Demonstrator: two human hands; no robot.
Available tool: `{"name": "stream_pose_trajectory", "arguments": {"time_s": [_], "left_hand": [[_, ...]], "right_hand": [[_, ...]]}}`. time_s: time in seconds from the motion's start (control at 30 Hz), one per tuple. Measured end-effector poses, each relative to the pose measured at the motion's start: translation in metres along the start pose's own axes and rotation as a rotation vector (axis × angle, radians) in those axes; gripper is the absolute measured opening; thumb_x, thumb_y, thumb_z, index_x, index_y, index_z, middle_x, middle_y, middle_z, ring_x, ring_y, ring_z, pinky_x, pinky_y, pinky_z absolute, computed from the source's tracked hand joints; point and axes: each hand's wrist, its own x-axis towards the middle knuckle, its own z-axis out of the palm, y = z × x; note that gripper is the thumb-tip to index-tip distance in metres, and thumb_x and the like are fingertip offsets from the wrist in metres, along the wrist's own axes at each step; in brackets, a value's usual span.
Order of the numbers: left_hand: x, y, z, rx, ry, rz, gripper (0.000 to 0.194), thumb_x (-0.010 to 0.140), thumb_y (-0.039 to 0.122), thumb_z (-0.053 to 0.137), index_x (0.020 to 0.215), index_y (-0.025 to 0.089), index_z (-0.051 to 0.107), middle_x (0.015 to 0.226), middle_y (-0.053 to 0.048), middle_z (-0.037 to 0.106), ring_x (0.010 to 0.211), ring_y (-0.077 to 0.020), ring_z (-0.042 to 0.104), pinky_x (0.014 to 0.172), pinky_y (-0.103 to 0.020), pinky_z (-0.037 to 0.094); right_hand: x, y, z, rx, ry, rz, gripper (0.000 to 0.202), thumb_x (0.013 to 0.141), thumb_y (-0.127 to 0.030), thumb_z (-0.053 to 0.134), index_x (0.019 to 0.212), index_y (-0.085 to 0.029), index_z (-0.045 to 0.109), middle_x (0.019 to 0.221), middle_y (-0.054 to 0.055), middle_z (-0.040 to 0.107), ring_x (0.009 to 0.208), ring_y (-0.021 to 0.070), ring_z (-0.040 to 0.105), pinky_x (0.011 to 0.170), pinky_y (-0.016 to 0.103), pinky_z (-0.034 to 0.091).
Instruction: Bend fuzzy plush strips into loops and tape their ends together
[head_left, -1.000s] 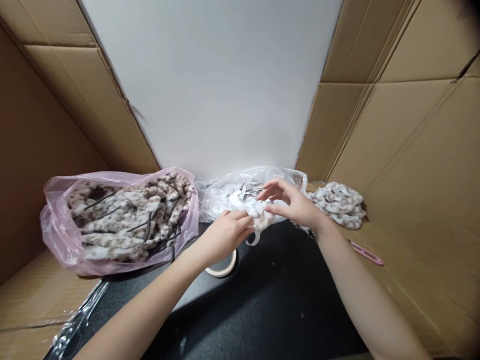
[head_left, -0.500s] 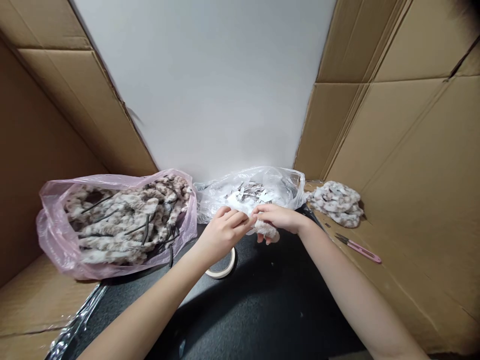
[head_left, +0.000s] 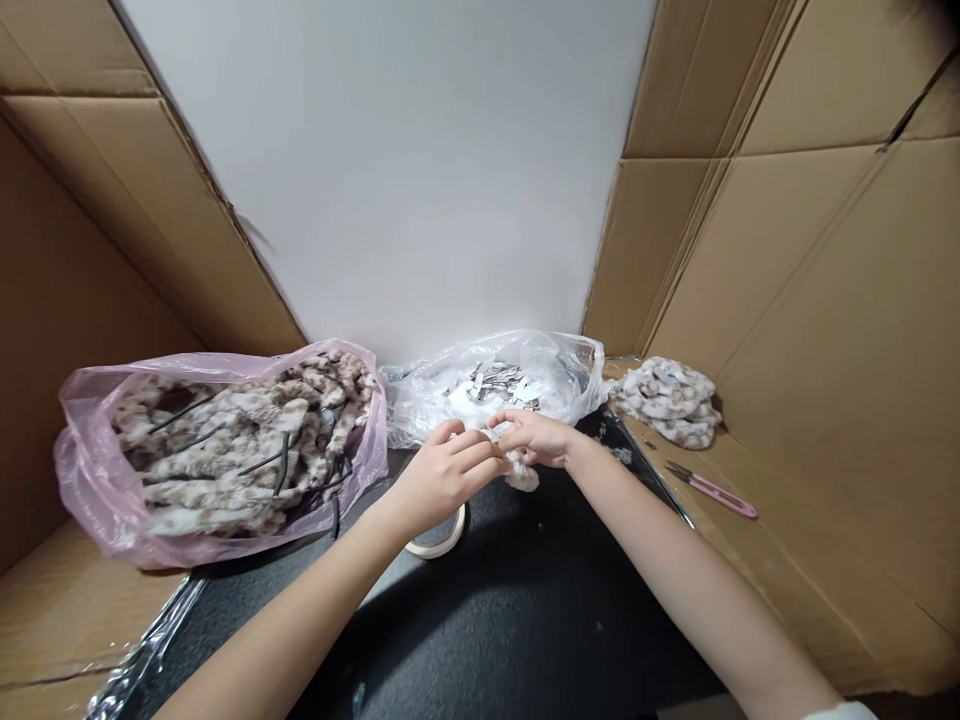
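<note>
Over the dark table [head_left: 480, 620], my left hand [head_left: 454, 472] and my right hand [head_left: 536, 438] meet, fingers bent in around a small fluffy whitish piece [head_left: 523, 473]. Its lower end shows below the fingers; the rest is covered by them. Both hands are closed on it. Just behind them lies a clear plastic bag [head_left: 420, 395] with several small flat grey-and-white pieces [head_left: 499, 385] in it. A roll of cream tape [head_left: 442, 545] rests on the table, partly hidden by my left hand and wrist.
To the left, a pink plastic bag [head_left: 97, 500] holds fluffy brown-and-white strips [head_left: 225, 450] with dark cords. On cardboard at the right are a pile of fluffy pieces [head_left: 667, 400] and pink-handled thread snips [head_left: 712, 490]. Cardboard walls [head_left: 840, 300] and a white panel [head_left: 405, 180] enclose the area.
The fluffy piece now sits lower and more to the left, less of it showing. My right fingers have curled in closer to my left. The whole view has shifted slightly.
</note>
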Motion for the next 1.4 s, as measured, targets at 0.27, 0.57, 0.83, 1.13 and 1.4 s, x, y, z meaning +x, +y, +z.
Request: {"name": "stream_pose_trajectory", "arguments": {"time_s": [0.27,0.57,0.83,1.13,1.4], "left_hand": [[0.001,0.0,0.0,0.001,-0.029,0.02,0.021,0.097,0.015,0.04,0.094,0.019,0.061,0.088,0.0,0.07,0.079,-0.0127,0.057,0.078,-0.031,0.032],[0.0,-0.007,0.004,-0.239,0.118,-0.206,0.018,0.094,0.026,0.049,0.088,0.023,0.066,0.091,0.0,0.07,0.085,-0.0136,0.058,0.078,-0.031,0.03],[-0.002,-0.006,0.011,-0.599,0.159,-0.515,0.011,0.086,0.029,0.061,0.086,0.021,0.069,0.096,-0.005,0.065,0.091,-0.0173,0.059,0.082,-0.033,0.042],[0.001,0.003,0.014,-0.994,0.197,-0.739,0.017,0.077,0.034,0.069,0.072,0.017,0.069,0.076,-0.004,0.072,0.073,-0.0177,0.065,0.073,-0.03,0.049],[0.004,0.014,0.017,-1.162,0.164,-0.933,0.027,0.074,0.035,0.07,0.067,0.015,0.053,0.059,0.002,0.057,0.055,-0.0103,0.054,0.052,-0.021,0.042]], "right_hand": [[-0.003,-0.003,-0.006,0.051,0.029,-0.16,0.051,0.052,-0.016,0.076,0.095,-0.019,0.048,0.057,-0.008,0.059,0.049,0.0072,0.051,0.049,0.018,0.038],[-0.013,-0.011,0.001,-0.034,0.133,-0.537,0.05,0.054,-0.023,0.082,0.091,-0.02,0.048,0.06,-0.009,0.058,0.053,0.0088,0.055,0.056,0.022,0.042],[-0.029,-0.021,0.01,-0.217,0.286,-0.663,0.043,0.057,-0.021,0.078,0.09,-0.021,0.05,0.066,-0.005,0.063,0.064,0.0137,0.062,0.065,0.027,0.047],[-0.036,-0.022,0.015,-0.23,0.285,-0.579,0.044,0.056,-0.024,0.08,0.089,-0.021,0.051,0.065,-0.004,0.061,0.058,0.0118,0.057,0.054,0.022,0.043],[-0.046,-0.027,0.022,-0.279,0.306,-0.52,0.041,0.055,-0.017,0.077,0.088,-0.021,0.052,0.062,-0.005,0.061,0.051,0.0098,0.053,0.047,0.02,0.04]]}}
